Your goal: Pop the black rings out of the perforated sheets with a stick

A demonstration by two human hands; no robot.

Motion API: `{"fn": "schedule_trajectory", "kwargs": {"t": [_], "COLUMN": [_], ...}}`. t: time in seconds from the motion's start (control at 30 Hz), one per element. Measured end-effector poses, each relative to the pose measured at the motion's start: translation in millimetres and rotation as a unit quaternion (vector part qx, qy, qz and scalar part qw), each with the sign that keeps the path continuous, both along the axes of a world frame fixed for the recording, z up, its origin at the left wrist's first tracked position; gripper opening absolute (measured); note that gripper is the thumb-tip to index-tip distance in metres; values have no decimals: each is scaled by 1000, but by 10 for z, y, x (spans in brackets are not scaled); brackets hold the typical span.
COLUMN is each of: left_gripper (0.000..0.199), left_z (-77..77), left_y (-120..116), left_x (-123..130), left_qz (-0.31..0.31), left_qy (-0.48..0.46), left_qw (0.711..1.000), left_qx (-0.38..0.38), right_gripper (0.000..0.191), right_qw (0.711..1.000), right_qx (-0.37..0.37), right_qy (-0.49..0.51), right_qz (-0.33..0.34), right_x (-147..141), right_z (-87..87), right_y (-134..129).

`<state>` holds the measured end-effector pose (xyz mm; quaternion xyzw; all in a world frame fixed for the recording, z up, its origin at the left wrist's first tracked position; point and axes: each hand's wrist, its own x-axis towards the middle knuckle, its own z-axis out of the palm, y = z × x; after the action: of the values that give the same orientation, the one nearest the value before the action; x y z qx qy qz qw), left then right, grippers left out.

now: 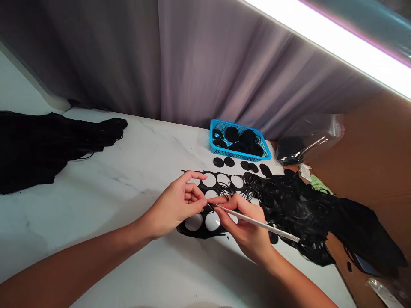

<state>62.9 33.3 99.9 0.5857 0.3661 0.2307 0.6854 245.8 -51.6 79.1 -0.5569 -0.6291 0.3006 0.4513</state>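
My left hand [180, 203] is closed in a pinch, with thumb and a finger on a thin bit of black material [211, 206]. Between the fingers of my right hand [248, 224] lies a slim whitish stick-like tool [261, 223]; its tip end is close to the left fingertips. Below both hands, a black sheet [201, 234] with several round holes lies on the table, and white shows through the holes. Thin black loops [224, 188] stand up from the sheet beyond my right hand. Part of the sheet is hidden by the hands.
A blue basket [212, 149] with black discs and rings stands at the back. Loose black discs [229, 161] lie before it. Tangled black scraps [298, 205] cover the right side. Dark cloth-like material [48, 145] lies at left, and a clear plastic bag [308, 137] at right.
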Motion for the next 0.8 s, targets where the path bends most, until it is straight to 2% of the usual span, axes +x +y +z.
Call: {"fn": "schedule_trajectory", "kwargs": {"t": [0.17,0.4,0.6,0.7,0.8], "left_gripper": [48,49,50,52,51], "left_z": [0,-32,-22,2,24], "left_y": [-5,-9,-40,-62,-71], "left_x": [-4,7,34,28,15], "left_qz": [3,17,38,33,30], "left_qy": [0,-19,-50,-57,-64], "left_qw": [1000,999,993,991,990], "left_qx": [-4,-39,-99,-117,-122], "right_gripper": [12,15,19,17,16], "right_qw": [999,981,958,969,996], "right_qx": [24,129,243,207,75], "right_qy": [-40,-145,-151,-125,-17], "right_qz": [3,-24,-18,-42,-53], "right_x": [-14,-76,-136,-158,-144], "right_z": [9,-42,-166,-168,-94], "right_y": [0,-16,15,18,27]}}
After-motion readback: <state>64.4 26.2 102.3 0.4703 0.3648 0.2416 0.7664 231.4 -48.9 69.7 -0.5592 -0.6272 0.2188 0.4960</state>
